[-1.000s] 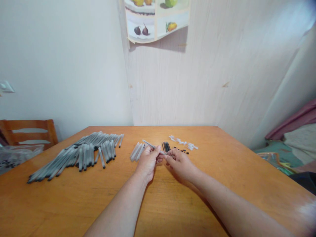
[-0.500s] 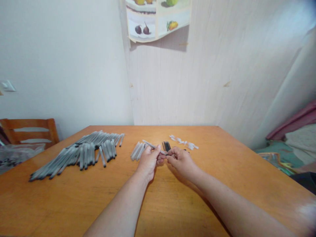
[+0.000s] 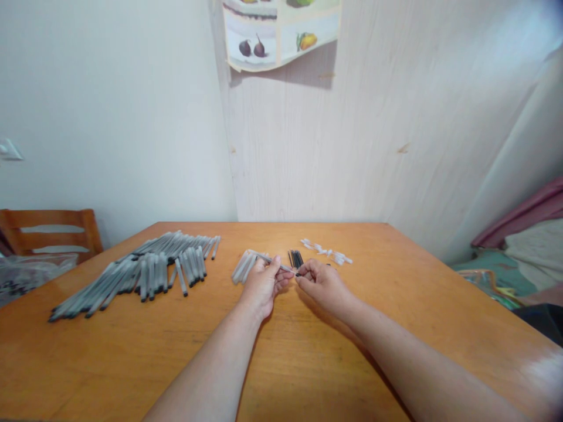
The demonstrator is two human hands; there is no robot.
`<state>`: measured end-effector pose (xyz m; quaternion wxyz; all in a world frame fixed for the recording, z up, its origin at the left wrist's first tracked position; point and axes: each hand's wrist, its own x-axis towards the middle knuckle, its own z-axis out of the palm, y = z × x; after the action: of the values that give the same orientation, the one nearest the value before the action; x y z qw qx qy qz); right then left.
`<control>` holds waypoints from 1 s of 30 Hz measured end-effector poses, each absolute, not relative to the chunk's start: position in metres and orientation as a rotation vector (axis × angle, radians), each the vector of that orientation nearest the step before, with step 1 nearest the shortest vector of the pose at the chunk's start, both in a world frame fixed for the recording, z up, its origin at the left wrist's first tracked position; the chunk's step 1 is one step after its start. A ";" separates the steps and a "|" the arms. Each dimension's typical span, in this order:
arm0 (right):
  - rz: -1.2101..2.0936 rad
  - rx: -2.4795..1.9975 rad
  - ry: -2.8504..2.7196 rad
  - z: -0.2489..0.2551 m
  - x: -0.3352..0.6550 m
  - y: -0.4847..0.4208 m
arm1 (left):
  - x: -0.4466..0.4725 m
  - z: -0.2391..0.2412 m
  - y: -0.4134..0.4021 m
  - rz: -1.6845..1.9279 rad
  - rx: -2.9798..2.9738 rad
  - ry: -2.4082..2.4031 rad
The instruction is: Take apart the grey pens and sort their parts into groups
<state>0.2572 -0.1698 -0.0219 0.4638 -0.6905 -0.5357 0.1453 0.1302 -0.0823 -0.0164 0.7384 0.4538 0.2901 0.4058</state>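
My left hand [image 3: 263, 285] is closed around a slim, translucent pen barrel [image 3: 285, 268], which slants down toward the right. At its lower right end, my right hand [image 3: 324, 283] pinches a small black end piece [image 3: 298, 274]. Whether that piece is joined to the barrel is too small to tell. Beyond my left hand lie several clear pen barrels [image 3: 242, 266]. A bundle of black ink refills [image 3: 296, 258] rests just behind the fingertips. White pen parts [image 3: 325, 252] are scattered past my right hand.
A big heap of grey pens with black ends [image 3: 145, 266] covers the left of the wooden table [image 3: 281, 375]. A wooden chair [image 3: 53, 223] and a clear plastic bag [image 3: 35, 272] are at the far left. Fabric [image 3: 532, 252] and a bag lie off the right edge.
My left hand has shifted slightly left with the pen barrel, and the fingertips of the two hands are a little farther apart. The camera view has moved slightly.
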 end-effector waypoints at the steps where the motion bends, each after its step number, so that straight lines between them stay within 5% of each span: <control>1: 0.350 -1.707 -1.322 -0.021 0.258 -0.170 | 0.130 -0.017 -0.082 0.895 0.990 0.636; 14: 0.071 -2.016 -1.293 -0.015 0.341 -0.174 | 0.129 -0.017 -0.075 0.916 0.967 0.682; 30: 0.243 -2.247 -1.535 -0.029 0.354 -0.179 | 0.129 -0.017 -0.075 0.912 0.983 0.708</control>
<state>0.3544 -0.1785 -0.0289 0.2031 -0.8053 -0.5501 0.0871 0.1286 -0.0745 -0.0166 0.7262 0.4457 0.3210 0.4135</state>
